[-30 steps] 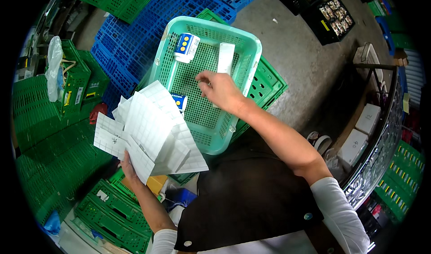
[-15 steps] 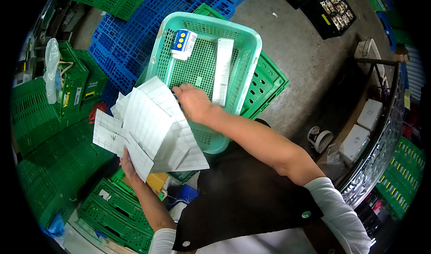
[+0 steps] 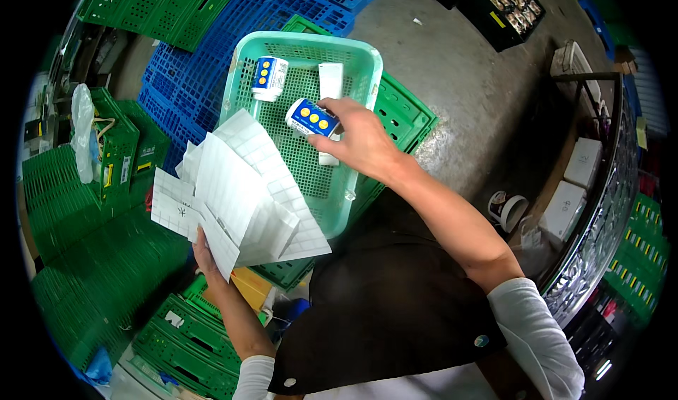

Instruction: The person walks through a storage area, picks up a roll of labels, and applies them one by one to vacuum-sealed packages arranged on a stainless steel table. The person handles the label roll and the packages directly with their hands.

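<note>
My left hand grips the lower edge of a fanned bundle of white, grid-lined papers over the left part of a mint-green mesh basket. My right hand is closed on a blue-and-white cylindrical container, held tilted over the basket. Another blue-and-white container lies in the basket's upper left. A long white carton lies at the right side, partly hidden by my right hand and the held container.
Green crates sit beneath the basket, with more stacked at left and blue pallets behind. Black crates of produce stand on the floor at upper right. A metal-railed trolley with white boxes is along the right.
My right hand has gone down to the second container beside the papers, taken hold of it and lifted it toward the basket's middle. The basket appears slightly shifted left in view.
</note>
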The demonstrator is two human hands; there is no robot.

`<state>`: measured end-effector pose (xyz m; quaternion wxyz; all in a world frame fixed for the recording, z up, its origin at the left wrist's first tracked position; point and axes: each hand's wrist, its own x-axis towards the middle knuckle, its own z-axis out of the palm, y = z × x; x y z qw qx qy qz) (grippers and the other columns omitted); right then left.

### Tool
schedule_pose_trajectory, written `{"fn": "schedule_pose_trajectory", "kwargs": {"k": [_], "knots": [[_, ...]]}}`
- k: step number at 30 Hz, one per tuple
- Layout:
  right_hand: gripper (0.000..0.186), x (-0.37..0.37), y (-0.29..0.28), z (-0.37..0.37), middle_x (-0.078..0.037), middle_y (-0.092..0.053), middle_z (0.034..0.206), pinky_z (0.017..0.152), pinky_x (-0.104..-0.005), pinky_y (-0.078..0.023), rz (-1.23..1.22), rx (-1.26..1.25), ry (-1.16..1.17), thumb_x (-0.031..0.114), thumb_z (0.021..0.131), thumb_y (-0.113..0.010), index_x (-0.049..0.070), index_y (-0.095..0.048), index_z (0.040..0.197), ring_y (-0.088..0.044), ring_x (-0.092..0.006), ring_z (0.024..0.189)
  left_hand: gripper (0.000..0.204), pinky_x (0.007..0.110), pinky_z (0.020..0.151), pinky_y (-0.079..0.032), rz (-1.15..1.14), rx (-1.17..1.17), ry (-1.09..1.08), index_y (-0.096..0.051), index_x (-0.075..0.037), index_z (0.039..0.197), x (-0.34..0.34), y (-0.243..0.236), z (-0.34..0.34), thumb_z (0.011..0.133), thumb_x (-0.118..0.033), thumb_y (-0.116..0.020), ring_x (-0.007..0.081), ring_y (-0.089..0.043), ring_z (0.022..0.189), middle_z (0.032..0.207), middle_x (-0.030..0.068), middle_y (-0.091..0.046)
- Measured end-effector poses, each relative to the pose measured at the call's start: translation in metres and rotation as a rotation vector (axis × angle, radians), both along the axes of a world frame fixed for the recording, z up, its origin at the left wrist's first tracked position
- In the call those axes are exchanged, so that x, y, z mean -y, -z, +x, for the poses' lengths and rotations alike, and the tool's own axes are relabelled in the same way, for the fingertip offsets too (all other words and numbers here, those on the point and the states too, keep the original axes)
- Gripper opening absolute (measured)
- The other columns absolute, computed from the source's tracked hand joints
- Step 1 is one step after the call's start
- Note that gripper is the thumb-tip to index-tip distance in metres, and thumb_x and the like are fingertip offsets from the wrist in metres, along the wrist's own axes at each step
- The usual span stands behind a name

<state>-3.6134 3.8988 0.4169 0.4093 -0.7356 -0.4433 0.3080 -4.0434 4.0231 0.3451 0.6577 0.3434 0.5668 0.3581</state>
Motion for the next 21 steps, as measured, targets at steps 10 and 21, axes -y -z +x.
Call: {"fn": "schedule_pose_trajectory", "kwargs": {"k": [10, 21], "knots": [[0.055, 0.018, 0.011, -0.007, -0.01, -0.062, 0.105, 0.08, -0.0295, -0.05, 0.139, -0.699, 0.127, 0.023, 0.076, -0.074, 0.002, -0.055, 0.124, -0.062, -0.0171, 0.088, 0.044, 0.037, 0.092, -0.049, -0.02, -0.014, 0.02, -0.045, 0.002, 0.133, -0.005, -0.001, -0.014, 0.097, -0.021, -0.051, 0.0243, -0.06, 0.106, 0.124, 0.0126, -0.057], [0.051, 0.011, 0.003, -0.002, -0.01, -0.06, 0.115, 0.093, -0.031, -0.045, 0.022, -0.771, 0.064, 0.013, 0.082, -0.067, 0.003, -0.051, 0.129, -0.058, -0.0177, 0.103, 0.044, 0.037, 0.09, -0.05, -0.033, 0.04, 0.023, -0.047, 0.004, 0.131, 0.0, -0.005, -0.012, 0.096, -0.022, -0.052, 0.0241, -0.061, 0.103, 0.121, 0.0139, -0.059]]}}
